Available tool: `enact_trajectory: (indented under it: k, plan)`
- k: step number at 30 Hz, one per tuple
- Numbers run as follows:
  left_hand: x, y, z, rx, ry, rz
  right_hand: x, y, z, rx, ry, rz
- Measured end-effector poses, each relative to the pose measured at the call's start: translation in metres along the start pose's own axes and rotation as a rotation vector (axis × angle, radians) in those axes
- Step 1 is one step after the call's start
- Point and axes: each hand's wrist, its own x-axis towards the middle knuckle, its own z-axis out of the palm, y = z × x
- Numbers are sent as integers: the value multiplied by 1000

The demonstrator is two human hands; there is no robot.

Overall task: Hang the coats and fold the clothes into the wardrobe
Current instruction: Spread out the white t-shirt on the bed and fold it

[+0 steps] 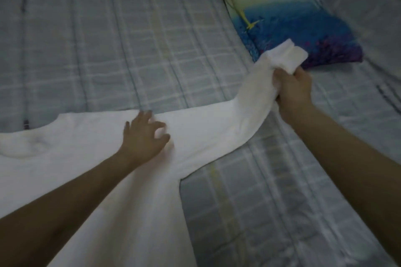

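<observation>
Now, on my feed, a white long-sleeved top (91, 158) lies flat on the plaid bedspread (108, 50). My left hand (142, 136) presses its shoulder, fingers spread; my right hand (293, 91) grips the raised sleeve end beside a blue pillow (293, 21).

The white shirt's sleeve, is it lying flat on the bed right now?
No, the right hand grips the sleeve and lifts its end.

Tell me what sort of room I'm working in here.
Most likely a bedroom. The white long-sleeved top lies spread on a bed covered in a pale blue-grey checked quilted cover, and a pillow with a blue and purple printed case sits at the far right. No wardrobe is in view.
</observation>
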Motion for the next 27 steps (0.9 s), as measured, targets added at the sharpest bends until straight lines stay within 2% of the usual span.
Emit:
enact_trajectory:
  k: [2, 4, 5, 8, 11, 13, 15, 17, 19, 21, 22, 24, 25, 27]
  plan:
    - [-20, 15, -21, -538, 62, -47, -36, -6, 32, -12, -6, -59]
    - [-42, 25, -49, -1030, -68, -174, -87, -9, 69, -47, -73, -148]
    - [-52, 24, -63, -1184, -126, -222, -115, -9, 88, -79, -101, -201]
    - [-84, -9, -101, -1438, -145, -273, -197, -2, 142, -151, -214, -301]
    - [-126, -73, -130, -1578, -88, -295, -276, 14, 202, -229, -463, -399]
    - [-157, -123, -140, -1514, -44, -299, -319, 32, 239, -378, -690, -590]
    - [-181, -175, -140, -1408, 46, -400, -351, 59, 268, -583, -955, -786]
    - [-197, -223, -133, -1244, 189, -545, -371, 90, 281, -794, -1126, -823]
    - [-207, -263, -119, -943, 243, -622, -378, 124, 283, -993, -1089, -833]
    - [-213, -292, -100, -563, 214, -589, -374, 146, 275, -1204, -1000, -744]
    - [-216, -302, -93, -457, 238, -531, -369, 155, 269, -1279, -988, -669]
    - [-223, -313, -91, -414, 390, -370, -360, 170, 259, -1375, -1030, -571]
    - [-224, -320, -95, -394, 507, -293, -359, 172, 258, -1402, -1020, -595]
    - [-227, -338, -111, -325, 704, -245, -367, 164, 270, -1427, -951, -669]
